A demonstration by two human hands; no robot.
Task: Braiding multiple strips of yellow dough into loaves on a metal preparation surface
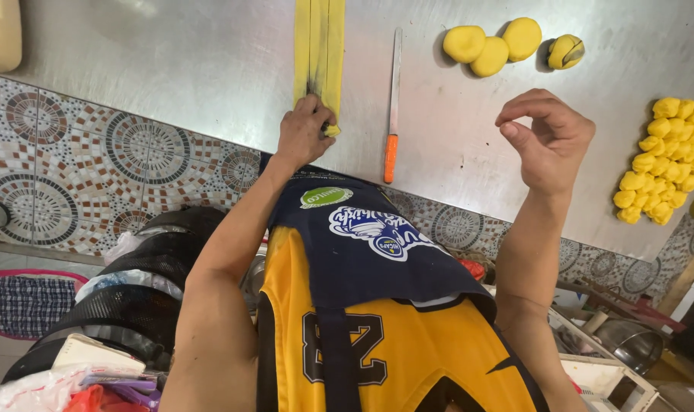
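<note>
Left hand (pixel 305 131) is pinching the near end of the yellow dough strip (pixel 319 47) lying on the steel bench (pixel 171 69), right hand (pixel 549 137) hovering empty, fingers loosely curled, beside the orange-handled knife (pixel 393 103) — uneven pulling is likely tearing the strip.

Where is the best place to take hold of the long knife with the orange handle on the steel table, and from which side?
Grip the knife by its orange handle, probably with the right hand, which hovers empty beside it. The handle lies at the table's near edge, pointing toward the person, with the blade pointing away. The left hand is pressing the yellow dough strip.
</note>
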